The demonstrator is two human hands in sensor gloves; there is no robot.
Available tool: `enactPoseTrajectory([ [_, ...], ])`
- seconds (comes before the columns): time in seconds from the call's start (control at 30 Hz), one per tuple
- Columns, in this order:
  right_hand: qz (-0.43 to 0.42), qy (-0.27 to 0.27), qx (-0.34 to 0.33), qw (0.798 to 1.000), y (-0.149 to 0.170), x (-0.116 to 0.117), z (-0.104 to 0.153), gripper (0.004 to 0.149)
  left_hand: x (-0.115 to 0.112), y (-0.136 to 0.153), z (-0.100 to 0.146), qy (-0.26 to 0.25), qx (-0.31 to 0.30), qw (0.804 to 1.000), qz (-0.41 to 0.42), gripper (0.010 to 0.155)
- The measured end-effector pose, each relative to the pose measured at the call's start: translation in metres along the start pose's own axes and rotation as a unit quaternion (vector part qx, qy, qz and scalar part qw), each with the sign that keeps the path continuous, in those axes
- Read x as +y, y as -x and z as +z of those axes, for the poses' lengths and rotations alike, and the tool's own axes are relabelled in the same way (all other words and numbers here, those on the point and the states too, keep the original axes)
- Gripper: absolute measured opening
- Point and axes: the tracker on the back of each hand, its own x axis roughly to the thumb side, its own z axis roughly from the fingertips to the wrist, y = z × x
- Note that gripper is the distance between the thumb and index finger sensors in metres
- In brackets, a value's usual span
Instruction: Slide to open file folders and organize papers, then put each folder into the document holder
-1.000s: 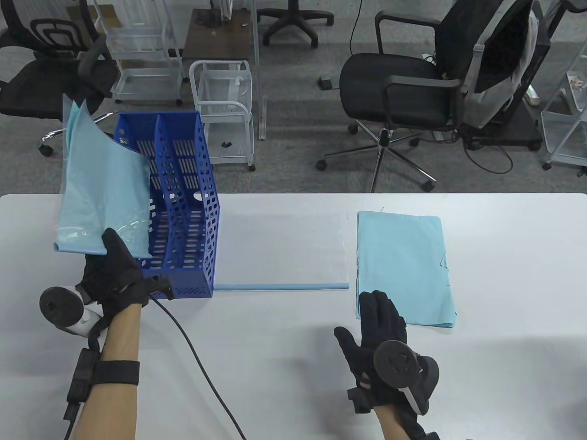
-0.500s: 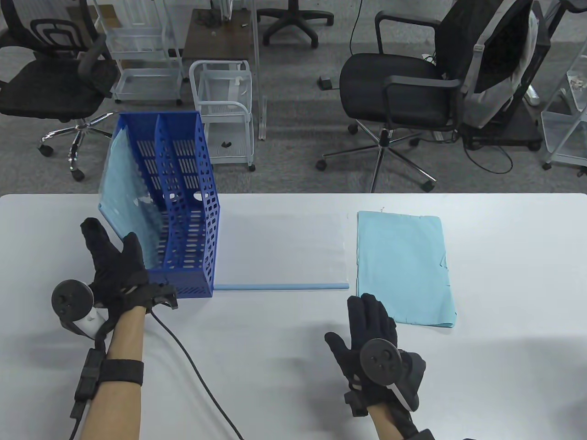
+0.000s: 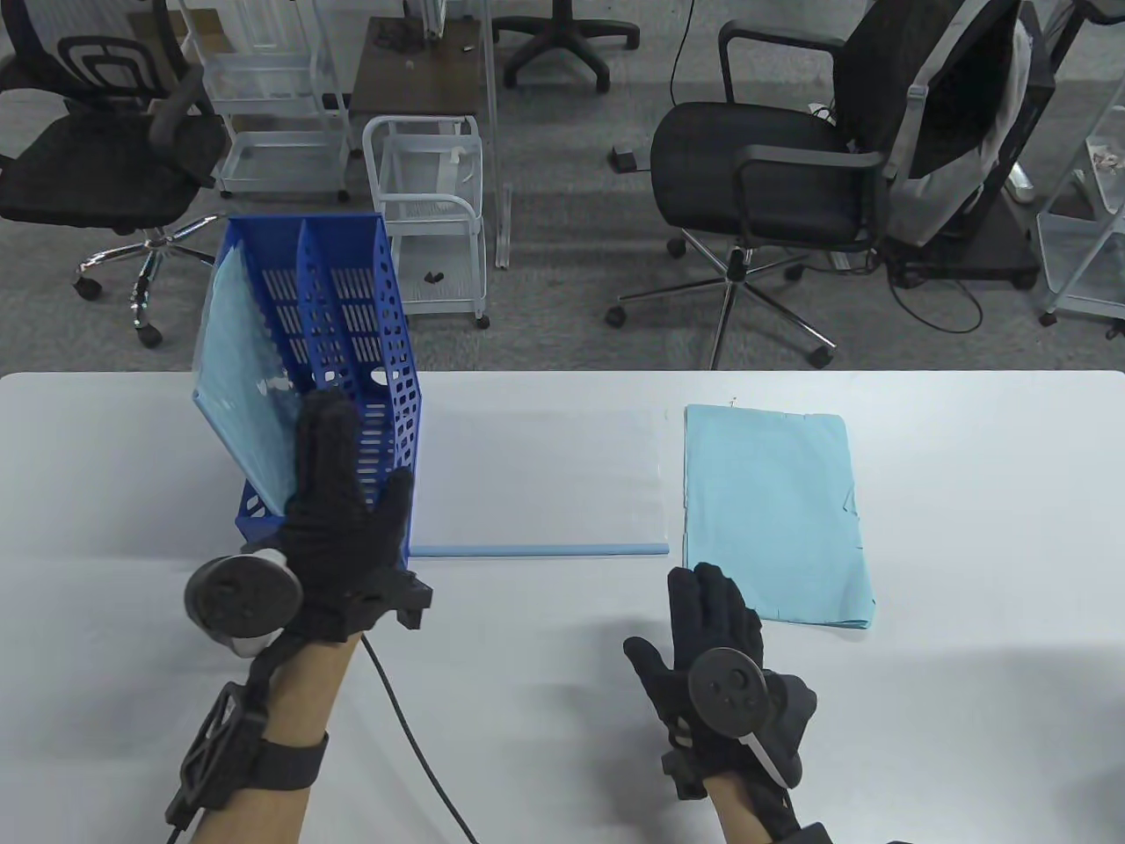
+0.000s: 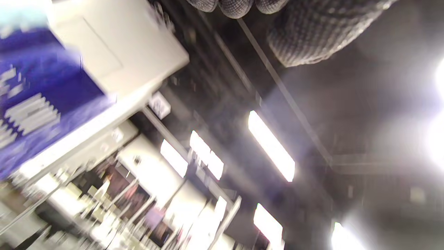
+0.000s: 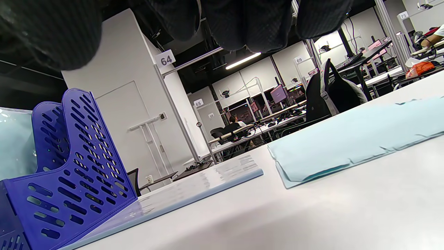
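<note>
Table view: one light-blue folder [image 3: 242,387] stands in the leftmost slot of the blue document holder [image 3: 352,378]. Left hand [image 3: 338,519] lies flat against the holder's near end, fingers straight, grasping nothing. Right hand [image 3: 712,651] rests released on the desk [image 3: 967,703]. Clear folder [image 3: 536,479] and loose blue papers [image 3: 769,510] lie flat, right of the holder. Judgement: papers thin, floppy; lift by the near edge, support underneath.

The left hand [image 3: 338,527] is raised with fingers straight and spread. The right hand [image 3: 716,651] lies flat, fingers relaxed.
</note>
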Motion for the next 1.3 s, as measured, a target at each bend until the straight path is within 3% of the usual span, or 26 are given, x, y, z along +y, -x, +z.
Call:
enactPoseTrajectory([
  [0.1, 0.006, -0.004, -0.001, 1.000, 0.000, 0.000, 0.000, 0.085, -0.051, -0.013, -0.002, 0.122, 0.025, 0.990, -0.060, 0.079],
  [0.17, 0.013, -0.008, -0.001, 1.000, 0.000, 0.000, 0.000, 0.085, -0.089, -0.013, -0.004, 0.219, 0.061, 0.967, -0.113, 0.078],
  [0.23, 0.020, -0.018, -0.002, 1.000, 0.000, 0.003, 0.000, 0.085, -0.131, -0.006, -0.004, 0.331, 0.099, 0.923, -0.171, 0.074],
  [0.3, 0.028, -0.029, -0.004, 0.999, 0.000, 0.007, 0.000, 0.085, -0.164, 0.006, -0.001, 0.408, 0.134, 0.872, -0.234, 0.073],
  [0.37, 0.038, -0.042, -0.006, 0.998, -0.001, 0.010, 0.000, 0.085, -0.189, 0.022, 0.002, 0.448, 0.170, 0.831, -0.282, 0.072],
  [0.6, 0.044, -0.058, -0.004, 0.997, 0.001, 0.013, -0.002, 0.085, -0.227, 0.061, 0.006, 0.514, 0.240, 0.764, -0.306, 0.074],
  [0.67, 0.043, -0.060, -0.003, 0.997, 0.002, 0.013, -0.002, 0.085, -0.229, 0.058, 0.004, 0.486, 0.226, 0.788, -0.304, 0.073],
  [0.83, 0.041, -0.063, 0.004, 0.997, 0.005, 0.012, -0.003, 0.085, -0.241, 0.043, 0.001, 0.436, 0.094, 0.783, -0.434, 0.068],
  [0.87, 0.039, -0.063, 0.006, 0.997, 0.006, 0.012, -0.003, 0.085, -0.242, 0.043, -0.001, 0.444, 0.098, 0.779, -0.431, 0.068],
  [1.0, 0.037, -0.065, 0.012, 0.997, 0.009, 0.013, -0.004, 0.085, -0.244, 0.045, -0.004, 0.409, 0.058, 0.796, -0.442, 0.057],
  [1.13, 0.034, -0.068, 0.015, 0.997, 0.011, 0.013, -0.005, 0.084, -0.242, 0.049, -0.010, 0.394, 0.074, 0.813, -0.423, 0.047],
  [1.3, 0.032, -0.069, 0.015, 0.997, 0.011, 0.013, -0.005, 0.084, -0.227, 0.059, -0.020, 0.397, 0.140, 0.835, -0.355, 0.043],
])
